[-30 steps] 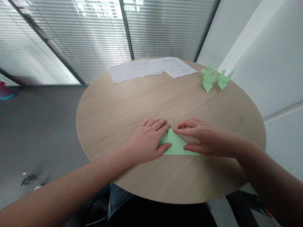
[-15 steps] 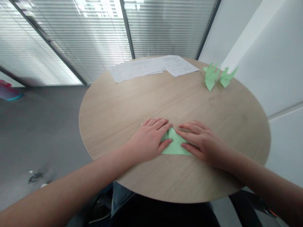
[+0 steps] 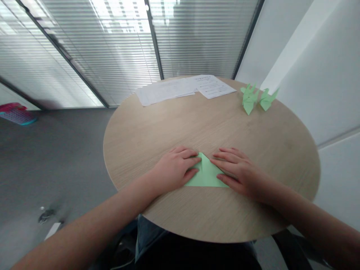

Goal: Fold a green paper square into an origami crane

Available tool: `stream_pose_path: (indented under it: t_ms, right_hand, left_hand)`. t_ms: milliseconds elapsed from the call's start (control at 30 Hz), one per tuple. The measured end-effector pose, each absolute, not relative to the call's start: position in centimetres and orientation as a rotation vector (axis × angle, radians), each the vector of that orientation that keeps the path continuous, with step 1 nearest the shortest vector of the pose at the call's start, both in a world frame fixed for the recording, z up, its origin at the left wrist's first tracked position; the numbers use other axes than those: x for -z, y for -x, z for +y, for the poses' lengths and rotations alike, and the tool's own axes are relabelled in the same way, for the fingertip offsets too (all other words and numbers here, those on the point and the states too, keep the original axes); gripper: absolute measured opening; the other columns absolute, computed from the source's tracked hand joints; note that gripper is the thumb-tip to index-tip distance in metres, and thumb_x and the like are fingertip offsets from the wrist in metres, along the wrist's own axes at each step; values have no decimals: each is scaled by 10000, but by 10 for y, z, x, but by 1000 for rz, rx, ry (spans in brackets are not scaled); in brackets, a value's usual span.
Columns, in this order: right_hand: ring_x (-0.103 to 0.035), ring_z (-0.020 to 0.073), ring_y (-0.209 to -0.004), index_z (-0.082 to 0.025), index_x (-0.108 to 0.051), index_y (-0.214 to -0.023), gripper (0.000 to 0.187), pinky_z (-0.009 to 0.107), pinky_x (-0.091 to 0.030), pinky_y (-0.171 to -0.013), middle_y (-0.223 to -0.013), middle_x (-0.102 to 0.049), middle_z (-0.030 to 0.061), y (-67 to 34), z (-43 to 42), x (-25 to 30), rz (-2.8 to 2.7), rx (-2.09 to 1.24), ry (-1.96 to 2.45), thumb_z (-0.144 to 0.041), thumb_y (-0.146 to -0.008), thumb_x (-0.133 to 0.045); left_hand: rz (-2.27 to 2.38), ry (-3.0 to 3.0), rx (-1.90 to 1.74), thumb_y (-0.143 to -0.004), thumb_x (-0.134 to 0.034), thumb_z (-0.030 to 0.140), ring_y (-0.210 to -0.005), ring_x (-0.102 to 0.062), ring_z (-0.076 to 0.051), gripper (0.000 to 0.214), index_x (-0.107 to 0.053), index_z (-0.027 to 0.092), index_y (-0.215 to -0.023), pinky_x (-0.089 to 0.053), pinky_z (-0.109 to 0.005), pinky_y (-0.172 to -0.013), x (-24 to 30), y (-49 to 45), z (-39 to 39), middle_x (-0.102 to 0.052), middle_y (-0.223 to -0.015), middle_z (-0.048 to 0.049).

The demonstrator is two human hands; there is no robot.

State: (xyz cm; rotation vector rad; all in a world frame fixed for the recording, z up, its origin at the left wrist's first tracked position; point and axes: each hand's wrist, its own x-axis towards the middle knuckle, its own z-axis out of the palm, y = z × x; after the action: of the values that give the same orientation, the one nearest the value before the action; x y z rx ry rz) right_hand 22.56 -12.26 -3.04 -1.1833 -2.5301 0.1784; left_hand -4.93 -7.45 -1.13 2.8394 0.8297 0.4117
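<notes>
A light green paper (image 3: 206, 176), folded into a triangle, lies flat near the front of a round wooden table (image 3: 157, 127). My left hand (image 3: 176, 168) rests on the paper's left side, fingers stretched out and pressing down. On the triangle's right side my right hand (image 3: 234, 170) lies flat, its fingers extended along the slanted edge. The peak of the triangle shows between the two hands' fingertips. Both hands press on the paper rather than grip it.
Two folded green paper cranes (image 3: 254, 98) stand at the table's far right. White printed sheets (image 3: 182, 88) lie at the far edge. Window blinds are behind, a white wall to the right, grey floor to the left with a pink basket (image 3: 17, 114).
My left hand slid leftward, uncovering more of the triangle's left side. My right hand drew in closer over the right side. The view shifted slightly.
</notes>
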Motion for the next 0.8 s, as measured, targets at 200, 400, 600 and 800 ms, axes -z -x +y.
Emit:
stream_pose_path:
  t_ms: [200, 400, 600, 800]
  right_hand:
    - [-515, 335, -1384, -217, -627, -1386, 410, 615, -375, -1157, -1416, -639, 124, -224, -125, 29, -2533, -173, 1201, -275, -986, -565]
    - [-515, 331, -1384, -212, -620, -1390, 407, 614, -375, -1153, -1414, -638, 127, -224, -126, 27, -2549, -158, 1206, -287, -998, -541]
    - [-525, 329, -1377, -215, -624, -1382, 403, 609, -377, -1152, -1412, -641, 129, -224, -126, 26, -2544, -170, 1211, -288, -994, -548]
    - [-524, 326, -1375, -225, -614, -1392, 410, 608, -371, -1156, -1422, -636, 117, -224, -126, 25, -2561, -172, 1209, -286, -991, -555]
  left_hand:
    - [812, -2854, -420, -1005, -573, 319, -1160, -627, -261, 322, -698, 165, -1258, -493, -464, -1063, 13, 48, -74, -689, -1286, -113]
    - [793, -2870, -469, -1008, -567, 319, -1147, -635, -265, 305, -690, 187, -1255, -515, -461, -1022, 13, 49, -75, -684, -1293, -108]
    - [776, -2893, -537, -1013, -561, 293, -1102, -653, -245, 275, -693, 181, -1226, -538, -421, -971, 12, 49, -77, -690, -1269, -107]
    - [691, -2957, -513, -1021, -549, 265, -1091, -661, -231, 257, -757, 261, -1173, -537, -409, -973, 11, 50, -75, -701, -1280, -76]
